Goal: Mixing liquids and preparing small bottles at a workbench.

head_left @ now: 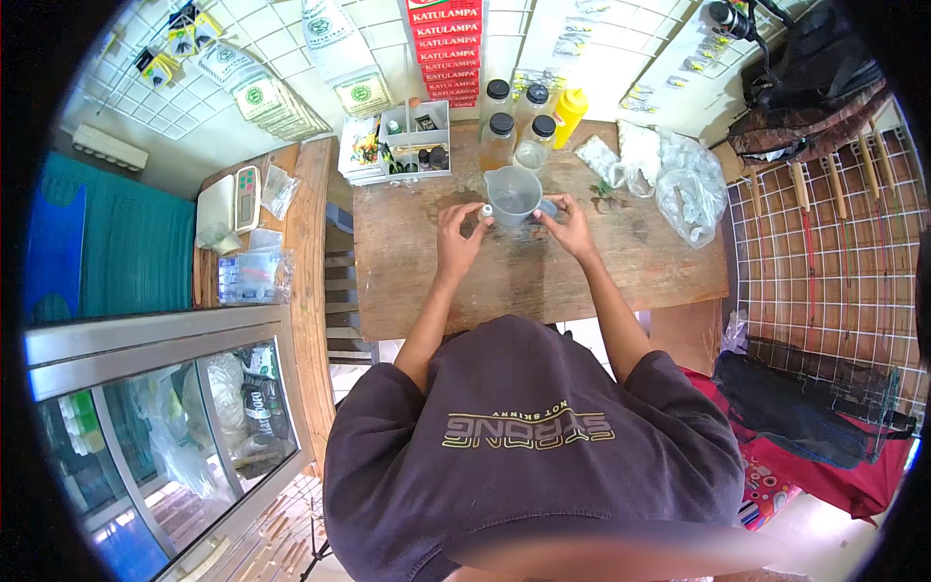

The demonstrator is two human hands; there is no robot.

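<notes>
On the wooden table (640,276) stands a translucent grey measuring jug (514,192), its mouth facing up and its spout toward the left. My right hand (568,227) is closed on the jug's handle at its right side. Just left of the jug, my left hand (460,239) pinches a small white bottle (486,212) between thumb and fingers. Behind the jug are several clear bottles with black caps, among them an amber one (497,145) and a paler one (533,153). Beside them is a yellow squeeze bottle (570,114).
A white organizer box (396,179) with small bottles and packets sits at the table's back left. Clear plastic bags (690,189) lie at the back right. A digital scale (231,206) rests on a side counter to the left, above a glass-fronted cabinet (165,427).
</notes>
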